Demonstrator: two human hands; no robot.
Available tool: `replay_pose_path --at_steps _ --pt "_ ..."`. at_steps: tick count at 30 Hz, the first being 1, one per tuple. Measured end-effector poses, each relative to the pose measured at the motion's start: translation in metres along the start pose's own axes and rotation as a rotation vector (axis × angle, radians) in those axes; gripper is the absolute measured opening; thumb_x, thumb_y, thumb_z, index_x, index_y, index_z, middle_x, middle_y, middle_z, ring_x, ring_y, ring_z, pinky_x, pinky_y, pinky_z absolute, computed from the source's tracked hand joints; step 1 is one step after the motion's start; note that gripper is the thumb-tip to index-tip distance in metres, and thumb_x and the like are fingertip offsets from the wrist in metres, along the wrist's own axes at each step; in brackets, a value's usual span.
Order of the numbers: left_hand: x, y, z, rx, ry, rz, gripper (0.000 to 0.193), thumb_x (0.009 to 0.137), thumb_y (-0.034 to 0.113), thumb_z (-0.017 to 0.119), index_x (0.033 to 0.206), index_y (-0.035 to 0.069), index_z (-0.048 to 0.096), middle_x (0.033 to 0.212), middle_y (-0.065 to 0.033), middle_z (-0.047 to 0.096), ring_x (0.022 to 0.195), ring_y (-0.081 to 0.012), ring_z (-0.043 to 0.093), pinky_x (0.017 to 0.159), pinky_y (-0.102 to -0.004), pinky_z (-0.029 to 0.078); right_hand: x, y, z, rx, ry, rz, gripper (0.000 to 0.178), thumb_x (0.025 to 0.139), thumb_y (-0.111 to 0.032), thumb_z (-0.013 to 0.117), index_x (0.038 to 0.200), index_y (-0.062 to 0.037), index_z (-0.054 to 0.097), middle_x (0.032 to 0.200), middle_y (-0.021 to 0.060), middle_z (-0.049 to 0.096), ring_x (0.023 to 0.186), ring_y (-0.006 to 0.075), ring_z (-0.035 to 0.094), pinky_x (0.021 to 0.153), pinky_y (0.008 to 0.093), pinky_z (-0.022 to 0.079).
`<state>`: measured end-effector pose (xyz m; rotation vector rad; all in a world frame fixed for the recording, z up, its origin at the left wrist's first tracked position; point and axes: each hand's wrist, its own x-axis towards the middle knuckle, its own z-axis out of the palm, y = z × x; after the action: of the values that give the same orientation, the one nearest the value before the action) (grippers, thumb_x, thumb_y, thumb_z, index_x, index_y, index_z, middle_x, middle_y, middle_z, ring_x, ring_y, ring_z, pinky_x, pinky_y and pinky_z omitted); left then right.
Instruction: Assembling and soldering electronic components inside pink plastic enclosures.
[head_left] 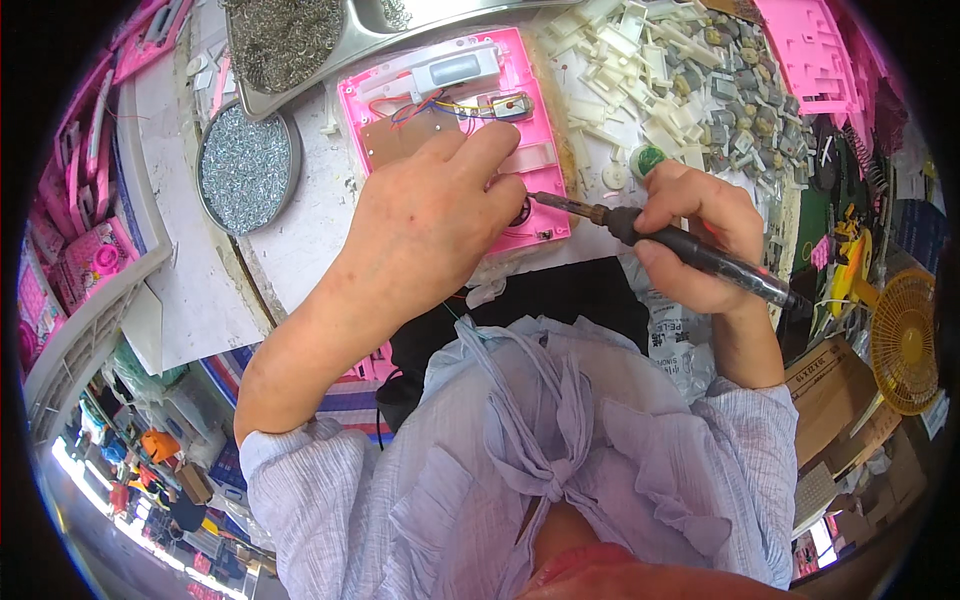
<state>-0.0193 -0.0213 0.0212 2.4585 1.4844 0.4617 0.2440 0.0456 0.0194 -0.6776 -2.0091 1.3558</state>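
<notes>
In front of me lies a pink plastic casing point(516, 68), open side up, with a brown board point(395, 138), a battery-like grey module point(455, 72), a small motor point(507, 107) and coloured wires inside. My left hand point(430, 215) reaches over its near part, fingers bent and pressed together near a small round black part; what they pinch is hidden. My right hand point(715, 235) grips a black-handled soldering iron point(700, 255). The iron's tip points left, close to my left fingertips at the casing's right side. A small green round thing point(647, 160) sits beside my right fingers.
A round dish of small screws point(245, 168) stands left, below a metal tray point(345, 45) of coiled springs. White plastic parts point(630, 70) and grey motor-like pieces point(755, 120) are heaped at the far right. Pink casings point(815, 60) and a yellow fan point(903, 340) stand further right.
</notes>
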Motion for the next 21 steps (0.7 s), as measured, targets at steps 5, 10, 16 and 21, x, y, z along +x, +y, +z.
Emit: replay_pose_path --at_steps 5,10,16,21 --pt "-0.004 -0.001 -0.002 0.031 -0.041 -0.017 0.017 0.078 0.013 0.075 0.093 0.008 0.069 0.119 -0.0049 0.064 0.093 -0.0229 0.067 0.069 -0.0364 0.057 -0.012 -0.006 -0.012 0.068 0.061 -0.013 0.018 0.071 -0.002 0.077 0.086 0.0001 0.066 0.073 0.0058 0.061 0.057 0.0130 0.048 0.054 0.0275 0.036" --pt "-0.002 -0.004 -0.003 0.000 -0.007 0.002 0.019 0.076 0.009 0.076 0.093 0.009 0.069 0.117 -0.0078 0.066 0.095 -0.0257 0.068 0.072 -0.0383 0.058 -0.063 -0.012 -0.054 0.164 0.224 0.126 0.026 0.080 -0.005 0.072 0.101 0.0011 0.058 0.089 0.0079 0.059 0.081 0.0139 0.051 0.072 0.0298 0.040" --pt "-0.005 -0.002 -0.001 0.060 0.040 0.024 0.018 0.073 0.005 0.076 0.090 0.005 0.070 0.115 -0.0138 0.068 0.096 -0.0301 0.069 0.078 -0.0403 0.058 -0.137 -0.021 -0.135 0.182 0.899 0.195 0.023 0.088 -0.005 0.069 0.109 -0.0037 0.058 0.089 0.0012 0.059 0.076 0.0081 0.052 0.073 0.0240 0.043" --pt "-0.009 -0.005 0.001 0.015 0.116 0.079 0.021 0.076 0.002 0.079 0.096 0.005 0.073 0.110 -0.0144 0.067 0.092 -0.0301 0.069 0.075 -0.0386 0.057 -0.186 -0.041 -0.187 0.026 1.300 -0.045 0.011 0.091 0.000 0.064 0.101 -0.0024 0.061 0.080 -0.0001 0.056 0.062 0.0061 0.044 0.060 0.0229 0.040"
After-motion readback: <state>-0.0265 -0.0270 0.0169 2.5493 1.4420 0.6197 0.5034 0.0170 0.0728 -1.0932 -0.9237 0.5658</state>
